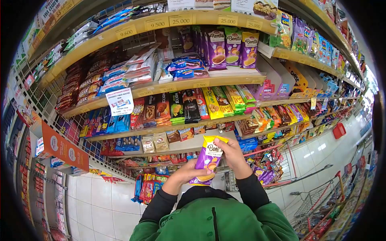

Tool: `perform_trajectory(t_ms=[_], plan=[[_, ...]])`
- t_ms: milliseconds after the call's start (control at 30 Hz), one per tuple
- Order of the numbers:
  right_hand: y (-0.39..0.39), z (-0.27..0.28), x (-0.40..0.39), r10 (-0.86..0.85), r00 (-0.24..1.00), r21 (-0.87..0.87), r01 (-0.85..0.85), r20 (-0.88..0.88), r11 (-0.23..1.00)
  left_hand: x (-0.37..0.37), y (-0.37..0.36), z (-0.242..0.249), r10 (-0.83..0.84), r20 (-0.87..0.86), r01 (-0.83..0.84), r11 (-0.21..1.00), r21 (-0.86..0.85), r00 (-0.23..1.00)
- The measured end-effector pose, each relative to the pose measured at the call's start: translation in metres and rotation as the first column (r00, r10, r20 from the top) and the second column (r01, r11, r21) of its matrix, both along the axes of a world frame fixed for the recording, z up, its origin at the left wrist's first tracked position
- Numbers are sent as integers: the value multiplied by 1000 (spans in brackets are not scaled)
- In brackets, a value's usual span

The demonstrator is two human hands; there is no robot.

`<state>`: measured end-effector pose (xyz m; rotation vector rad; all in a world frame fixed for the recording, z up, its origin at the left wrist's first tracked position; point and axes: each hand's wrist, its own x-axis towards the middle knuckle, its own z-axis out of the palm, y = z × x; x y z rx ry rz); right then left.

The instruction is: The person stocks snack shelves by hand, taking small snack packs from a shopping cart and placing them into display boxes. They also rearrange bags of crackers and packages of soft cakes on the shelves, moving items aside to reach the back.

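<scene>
A purple and yellow Bonita snack packet (208, 157) is held up in front of my chest, tilted a little, its printed front towards me. My left hand (185, 175) grips its lower left part with the thumb across the front. At the upper right edge, my right hand (233, 155) pinches the packet, thumb near the brand name. The fingers behind the packet are hidden. Ahead on the shelf, similar Bonita packets stand upright: a purple one (217, 48), one with a green top (233, 47) and one with a yellow top (249, 49).
Shelves with price strips (181, 85) curve around me, filled with wafers and chocolate bars. A shopping cart with a red handle (337, 184) stands at the right on the tiled floor (100, 209). An orange display panel (64, 144) sticks out at the left.
</scene>
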<state>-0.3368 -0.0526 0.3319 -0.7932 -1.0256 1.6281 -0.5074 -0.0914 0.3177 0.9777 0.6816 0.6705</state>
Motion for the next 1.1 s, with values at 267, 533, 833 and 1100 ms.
perform_trajectory(t_ms=[267, 533, 833, 1100], plan=[[17, -10, 7, -51, 998, -10, 51, -26, 999, 1, 13, -8, -44, -63, 46, 998, 30, 997], [44, 9, 65, -17, 932, 279, -91, 362, 956, 31, 47, -7, -169, -235, 190, 979, 70, 957], [43, 20, 118, -295, 862, 361, 142, 413, 922, 81, 78, 9, -407, -206, 432, 897, 94, 890], [36, 15, 163, -477, 828, 303, 393, 295, 868, 119, 76, -14, -277, -255, 344, 898, 275, 927]])
